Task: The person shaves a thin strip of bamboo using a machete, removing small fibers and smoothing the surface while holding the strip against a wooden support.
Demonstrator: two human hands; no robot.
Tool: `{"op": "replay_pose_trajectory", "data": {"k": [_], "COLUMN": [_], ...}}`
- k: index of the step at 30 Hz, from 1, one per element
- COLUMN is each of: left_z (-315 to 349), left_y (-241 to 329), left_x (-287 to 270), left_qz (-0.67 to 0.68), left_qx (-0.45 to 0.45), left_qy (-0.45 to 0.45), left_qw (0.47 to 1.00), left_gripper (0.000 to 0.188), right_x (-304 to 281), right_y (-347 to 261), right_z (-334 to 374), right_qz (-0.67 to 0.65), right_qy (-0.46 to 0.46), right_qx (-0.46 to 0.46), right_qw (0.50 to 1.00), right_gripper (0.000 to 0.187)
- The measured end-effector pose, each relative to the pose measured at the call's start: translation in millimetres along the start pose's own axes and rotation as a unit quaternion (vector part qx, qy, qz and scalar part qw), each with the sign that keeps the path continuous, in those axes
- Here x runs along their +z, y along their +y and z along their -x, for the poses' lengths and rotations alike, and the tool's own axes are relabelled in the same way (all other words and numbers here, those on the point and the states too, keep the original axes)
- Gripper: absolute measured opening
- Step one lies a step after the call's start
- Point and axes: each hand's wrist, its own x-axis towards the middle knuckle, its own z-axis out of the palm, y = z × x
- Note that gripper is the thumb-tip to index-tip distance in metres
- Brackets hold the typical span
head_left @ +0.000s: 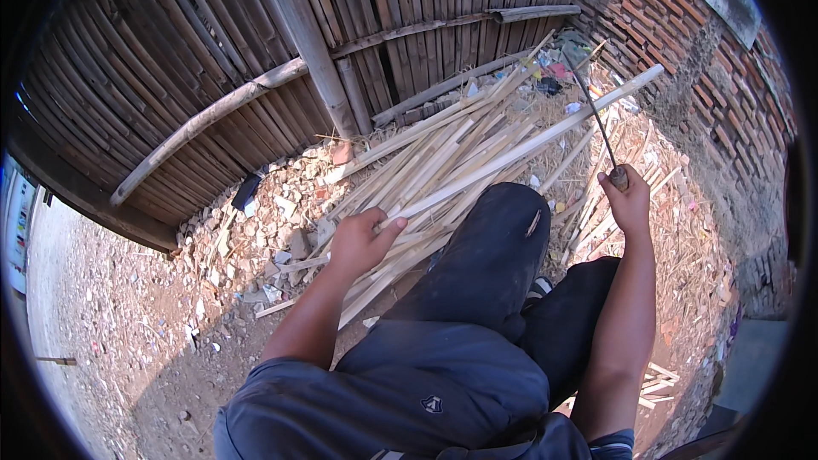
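Note:
My left hand (361,244) is closed around the near end of a long pale bamboo strip (528,146). The strip slants up and away to the right, past my bent knee. In my right hand (630,203) is the wooden handle of a long knife (599,116), gripped in a fist. Its dark, thin, slightly curved blade points away from me and crosses the strip near the far end; whether they touch I cannot tell. Under and beyond the strip lies a loose pile of split bamboo strips (443,153).
A bamboo-slat wall (230,60) with a post (311,43) stands at the far left, and a worn brick wall (682,43) at the right. Rubble (285,196) covers ground by the slat wall. More short strips (660,386) lie at my lower right.

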Motion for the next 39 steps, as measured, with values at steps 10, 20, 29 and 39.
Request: {"op": "replay_pose_trajectory", "data": {"k": [10,20,29,39], "left_z": [0,-6,-4,-9], "left_y": [5,26,25,33], "left_x": [5,-6,-3,10], "left_qz": [0.016,-0.011,-0.013,0.002], "left_qx": [-0.028,-0.061,-0.023,0.013], "left_qy": [-0.033,-0.079,-0.075,-0.037], "left_qw": [0.999,0.995,0.997,0.999], "left_gripper": [0.055,0.052,0.065,0.061], "right_x": [1,-5,-7,-13], "right_y": [0,0,-4,-28], "right_z": [2,2,7,19], "right_qz": [-0.022,-0.013,-0.012,0.004], "right_qy": [-0.006,-0.019,-0.018,-0.009], "right_qx": [0.010,0.032,0.006,-0.033], "right_qw": [1.000,0.999,1.000,0.999], "right_gripper": [0.034,0.029,0.030,0.031]}}
